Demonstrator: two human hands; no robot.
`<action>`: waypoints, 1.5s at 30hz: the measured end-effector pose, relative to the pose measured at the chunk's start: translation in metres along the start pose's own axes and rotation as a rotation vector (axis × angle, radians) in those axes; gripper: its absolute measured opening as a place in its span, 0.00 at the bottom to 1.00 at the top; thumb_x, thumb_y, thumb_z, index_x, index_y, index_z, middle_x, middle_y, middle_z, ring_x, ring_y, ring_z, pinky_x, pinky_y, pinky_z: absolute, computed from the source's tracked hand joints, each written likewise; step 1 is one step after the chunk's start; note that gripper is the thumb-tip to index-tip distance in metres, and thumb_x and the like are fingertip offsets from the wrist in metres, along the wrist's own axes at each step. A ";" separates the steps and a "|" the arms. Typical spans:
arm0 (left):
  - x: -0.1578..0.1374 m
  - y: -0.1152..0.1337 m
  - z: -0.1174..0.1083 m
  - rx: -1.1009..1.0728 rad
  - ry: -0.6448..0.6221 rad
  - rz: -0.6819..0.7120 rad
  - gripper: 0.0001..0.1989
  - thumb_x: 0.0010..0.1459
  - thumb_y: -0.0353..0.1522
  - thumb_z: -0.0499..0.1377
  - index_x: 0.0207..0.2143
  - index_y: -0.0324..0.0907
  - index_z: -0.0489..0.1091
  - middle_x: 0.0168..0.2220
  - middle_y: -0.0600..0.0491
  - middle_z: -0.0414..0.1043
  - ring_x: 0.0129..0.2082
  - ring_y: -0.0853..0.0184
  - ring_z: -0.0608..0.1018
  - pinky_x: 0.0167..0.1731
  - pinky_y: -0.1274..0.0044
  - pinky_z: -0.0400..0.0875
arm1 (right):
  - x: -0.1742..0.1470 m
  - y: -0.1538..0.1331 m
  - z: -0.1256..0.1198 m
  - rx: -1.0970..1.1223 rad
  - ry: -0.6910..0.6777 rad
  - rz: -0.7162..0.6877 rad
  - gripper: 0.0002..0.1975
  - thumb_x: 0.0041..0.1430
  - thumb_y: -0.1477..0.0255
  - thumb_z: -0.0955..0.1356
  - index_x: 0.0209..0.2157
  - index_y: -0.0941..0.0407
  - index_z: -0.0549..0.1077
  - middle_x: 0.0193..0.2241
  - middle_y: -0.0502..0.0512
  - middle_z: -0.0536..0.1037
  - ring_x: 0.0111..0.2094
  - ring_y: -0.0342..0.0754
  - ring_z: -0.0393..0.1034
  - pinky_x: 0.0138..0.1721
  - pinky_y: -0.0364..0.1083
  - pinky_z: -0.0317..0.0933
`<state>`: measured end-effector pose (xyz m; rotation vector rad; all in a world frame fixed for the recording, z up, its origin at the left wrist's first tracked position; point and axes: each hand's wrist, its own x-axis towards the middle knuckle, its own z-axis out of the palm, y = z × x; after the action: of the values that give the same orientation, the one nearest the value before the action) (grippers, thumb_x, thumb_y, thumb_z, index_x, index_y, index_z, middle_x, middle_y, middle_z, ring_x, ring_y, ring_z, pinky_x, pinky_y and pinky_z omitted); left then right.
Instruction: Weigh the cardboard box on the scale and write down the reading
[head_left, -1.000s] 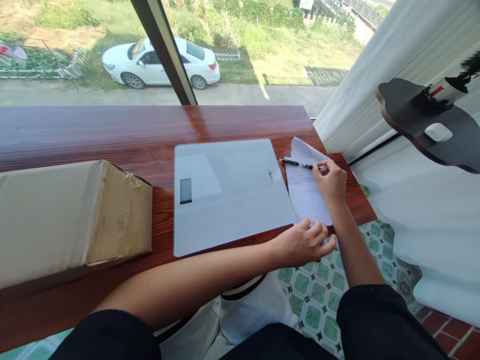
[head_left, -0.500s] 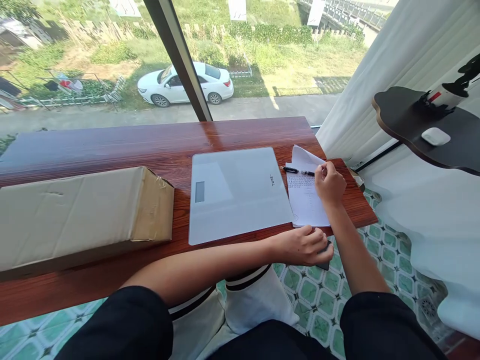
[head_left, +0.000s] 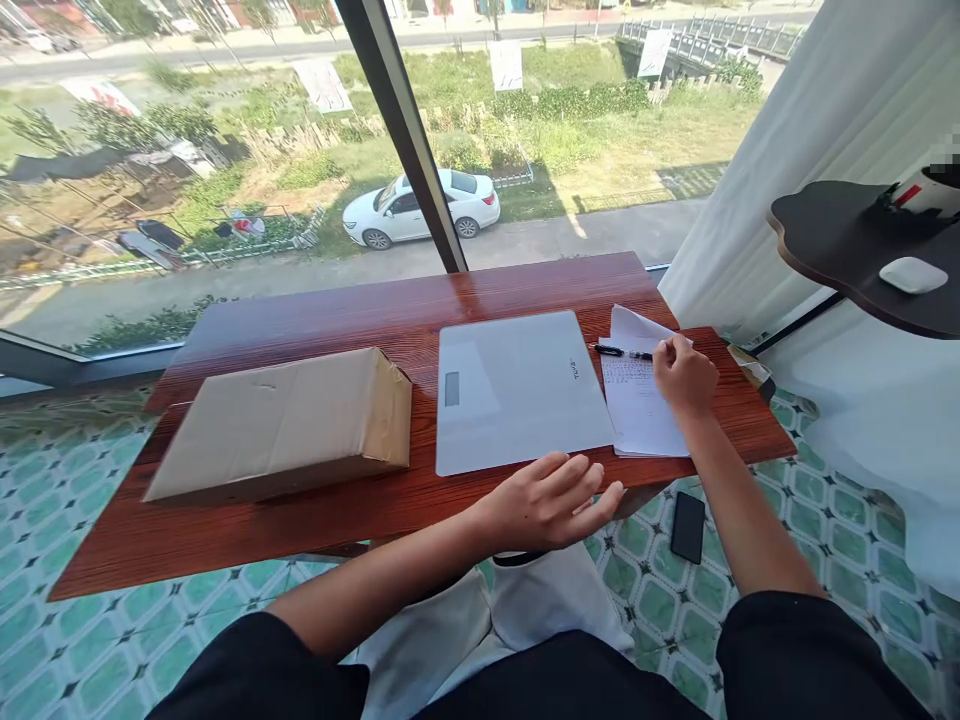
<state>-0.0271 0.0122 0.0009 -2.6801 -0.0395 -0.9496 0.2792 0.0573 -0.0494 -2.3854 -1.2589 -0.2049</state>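
My right hand (head_left: 682, 378) rests on a sheet of written paper (head_left: 637, 415) at the right end of the red wooden table (head_left: 315, 510). Its fingers are closed on the end of a black pen (head_left: 616, 351) that lies flat across the paper's top. Open with fingers spread, my left hand (head_left: 551, 500) hovers at the table's front edge just below a white glass scale (head_left: 517, 390) and holds nothing. A black phone (head_left: 688, 527) lies on the tiled floor under the table's right end.
A long cardboard box (head_left: 285, 425) lies on the table left of the scale. A dark shelf (head_left: 847, 245) with a white case juts in at the right by a white curtain (head_left: 787, 150). A window stands behind the table.
My left hand has let go of the black phone, opened, and moved left; the phone now lies on the floor. The view has pulled back. My right hand stays on the pen.
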 end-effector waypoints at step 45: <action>-0.245 -0.077 -0.175 -0.175 0.511 -1.971 0.31 0.63 0.50 0.48 0.62 0.45 0.66 0.63 0.44 0.68 0.58 0.59 0.73 0.41 0.76 0.76 | -0.195 -0.281 -0.030 1.008 -0.637 -0.587 0.34 0.72 0.55 0.56 0.71 0.59 0.56 0.70 0.63 0.55 0.72 0.54 0.46 0.71 0.56 0.49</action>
<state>-0.3347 0.0538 -0.0012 -1.5769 -2.7273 -1.8761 -0.0603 0.0362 0.0003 -1.1898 -1.7325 0.8772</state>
